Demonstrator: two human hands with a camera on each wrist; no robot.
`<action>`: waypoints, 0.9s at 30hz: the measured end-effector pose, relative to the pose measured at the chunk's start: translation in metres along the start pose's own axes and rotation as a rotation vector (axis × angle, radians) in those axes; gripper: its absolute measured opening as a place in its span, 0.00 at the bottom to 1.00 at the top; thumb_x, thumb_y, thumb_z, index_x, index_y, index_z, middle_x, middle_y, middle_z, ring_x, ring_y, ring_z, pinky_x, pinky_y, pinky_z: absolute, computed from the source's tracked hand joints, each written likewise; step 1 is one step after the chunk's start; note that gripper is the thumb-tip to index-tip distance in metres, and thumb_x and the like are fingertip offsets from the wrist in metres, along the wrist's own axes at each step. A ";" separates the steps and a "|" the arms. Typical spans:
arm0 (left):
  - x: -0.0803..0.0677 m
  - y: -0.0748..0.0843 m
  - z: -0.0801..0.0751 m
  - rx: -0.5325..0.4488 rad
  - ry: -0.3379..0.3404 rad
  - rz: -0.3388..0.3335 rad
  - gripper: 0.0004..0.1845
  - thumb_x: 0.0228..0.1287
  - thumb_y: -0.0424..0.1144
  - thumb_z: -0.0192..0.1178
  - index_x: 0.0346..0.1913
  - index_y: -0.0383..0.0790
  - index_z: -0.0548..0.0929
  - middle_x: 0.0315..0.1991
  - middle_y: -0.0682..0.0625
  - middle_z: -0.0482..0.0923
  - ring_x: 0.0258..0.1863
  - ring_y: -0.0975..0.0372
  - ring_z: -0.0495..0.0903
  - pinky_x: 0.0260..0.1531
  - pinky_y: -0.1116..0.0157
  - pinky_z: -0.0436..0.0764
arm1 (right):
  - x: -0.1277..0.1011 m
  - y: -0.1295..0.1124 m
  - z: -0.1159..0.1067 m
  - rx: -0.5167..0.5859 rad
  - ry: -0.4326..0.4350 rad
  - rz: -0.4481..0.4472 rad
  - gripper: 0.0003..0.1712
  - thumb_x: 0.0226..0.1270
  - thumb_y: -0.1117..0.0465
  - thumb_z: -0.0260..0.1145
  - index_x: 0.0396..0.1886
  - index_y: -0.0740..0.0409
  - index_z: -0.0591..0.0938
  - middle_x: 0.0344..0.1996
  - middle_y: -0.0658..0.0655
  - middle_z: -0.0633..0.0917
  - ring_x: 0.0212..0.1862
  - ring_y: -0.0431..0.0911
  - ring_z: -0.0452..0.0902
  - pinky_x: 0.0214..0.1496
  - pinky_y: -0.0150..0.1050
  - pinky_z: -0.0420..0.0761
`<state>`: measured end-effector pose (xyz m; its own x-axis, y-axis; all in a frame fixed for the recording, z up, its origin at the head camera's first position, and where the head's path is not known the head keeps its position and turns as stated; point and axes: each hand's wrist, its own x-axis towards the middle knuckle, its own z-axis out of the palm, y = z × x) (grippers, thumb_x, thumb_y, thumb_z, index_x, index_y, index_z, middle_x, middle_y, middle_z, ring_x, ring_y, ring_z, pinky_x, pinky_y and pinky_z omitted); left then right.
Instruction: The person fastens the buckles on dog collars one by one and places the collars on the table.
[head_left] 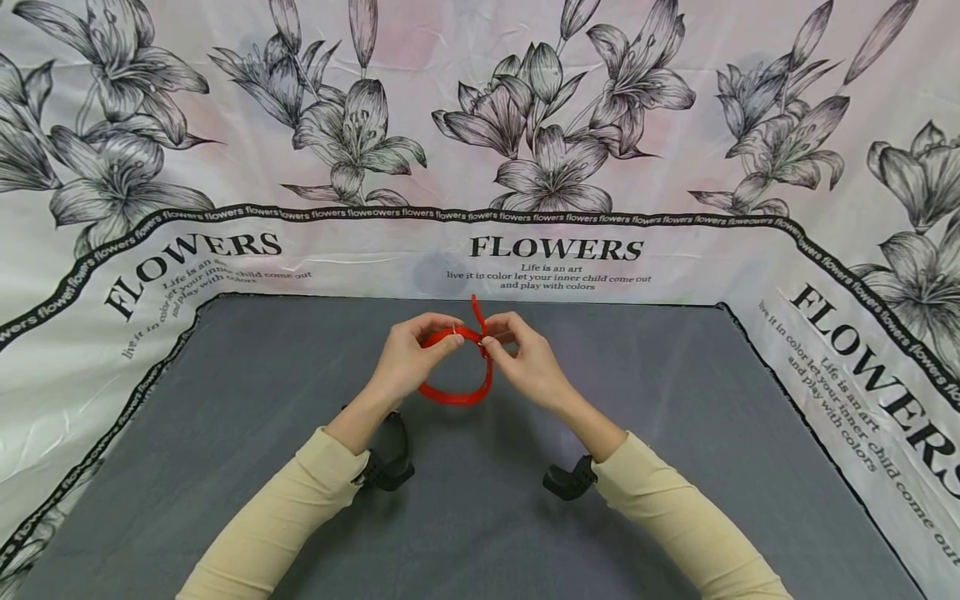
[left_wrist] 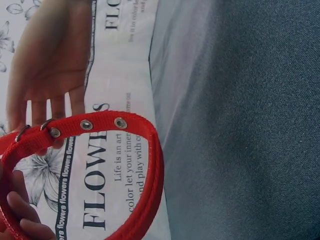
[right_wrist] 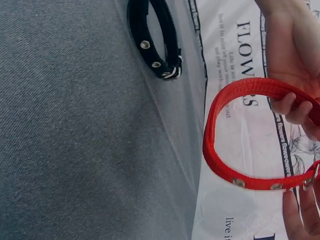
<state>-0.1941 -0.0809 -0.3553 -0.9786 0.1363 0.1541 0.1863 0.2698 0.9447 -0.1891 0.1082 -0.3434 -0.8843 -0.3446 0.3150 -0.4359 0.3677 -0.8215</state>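
Note:
A red collar [head_left: 457, 392] with metal eyelets and a buckle is held up as a loop above the grey cloth [head_left: 480, 517]. My left hand [head_left: 448, 338] pinches the strap at the buckle end [left_wrist: 22, 132]. My right hand [head_left: 492, 340] pinches the crossing part, and the free tail [head_left: 477, 310] sticks up behind it. In the left wrist view the eyelets [left_wrist: 102, 123] show along the collar [left_wrist: 150, 165] under my left fingers [left_wrist: 55, 107]. In the right wrist view the collar [right_wrist: 215, 150] hangs below my right fingers [right_wrist: 292, 105].
A white sheet printed with grey lilies and "FLOWERS" [head_left: 555, 247] surrounds the grey cloth on three sides. Black straps sit at both wrists [head_left: 386, 462] [head_left: 570, 482]. A black strap with eyelets [right_wrist: 155, 40] shows in the right wrist view.

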 end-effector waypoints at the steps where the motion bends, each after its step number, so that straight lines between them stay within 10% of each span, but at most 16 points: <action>1: 0.000 0.000 0.000 -0.002 0.003 -0.001 0.15 0.58 0.46 0.63 0.47 0.47 0.81 0.40 0.50 0.82 0.38 0.60 0.80 0.38 0.62 0.78 | 0.000 -0.005 0.000 -0.005 0.017 -0.011 0.14 0.68 0.66 0.56 0.50 0.66 0.72 0.41 0.63 0.80 0.43 0.52 0.78 0.42 0.41 0.80; 8: -0.001 -0.001 0.002 0.009 -0.020 0.005 0.13 0.58 0.47 0.63 0.45 0.48 0.82 0.39 0.53 0.82 0.37 0.61 0.79 0.37 0.62 0.78 | 0.003 -0.017 -0.002 0.009 0.127 -0.069 0.15 0.66 0.67 0.57 0.52 0.65 0.73 0.44 0.62 0.80 0.46 0.51 0.78 0.43 0.42 0.80; 27: -0.003 -0.001 0.005 -0.006 -0.038 0.012 0.12 0.59 0.44 0.63 0.45 0.49 0.82 0.40 0.54 0.82 0.38 0.62 0.81 0.40 0.63 0.80 | 0.016 0.016 0.002 -0.116 0.017 -0.131 0.07 0.65 0.63 0.60 0.42 0.54 0.75 0.36 0.50 0.81 0.36 0.40 0.78 0.40 0.34 0.79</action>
<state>-0.1909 -0.0768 -0.3583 -0.9724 0.1753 0.1542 0.1971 0.2626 0.9446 -0.2102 0.1071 -0.3520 -0.8210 -0.3816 0.4246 -0.5630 0.4180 -0.7130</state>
